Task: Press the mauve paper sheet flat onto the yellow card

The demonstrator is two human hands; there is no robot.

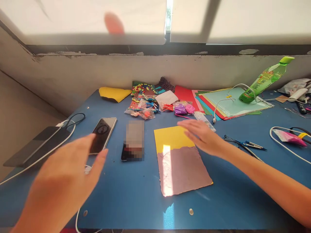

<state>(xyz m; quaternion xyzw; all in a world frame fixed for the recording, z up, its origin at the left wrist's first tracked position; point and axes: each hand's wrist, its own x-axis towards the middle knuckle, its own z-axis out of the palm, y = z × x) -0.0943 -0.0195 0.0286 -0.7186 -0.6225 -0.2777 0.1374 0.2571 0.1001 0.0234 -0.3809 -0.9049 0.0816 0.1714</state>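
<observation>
My left hand (65, 174) hovers open above the blue table (136, 197), fingers stretched toward a phone (103, 134) lying face up. It holds nothing. My right hand (201, 136) lies open and flat on the top right corner of a yellow sheet (170, 138), whose lower part is covered by a rough mauve paper (184, 170). A second phone (133, 142) lies between the two hands.
Small bags of coloured beads (181, 109) and craft bits sit at the back centre beside a yellow foam piece (114, 94). Stacked coloured sheets (230, 105), a green bottle (264, 79), white cables and scissors (247, 144) lie right. A dark tablet (39, 145) lies left.
</observation>
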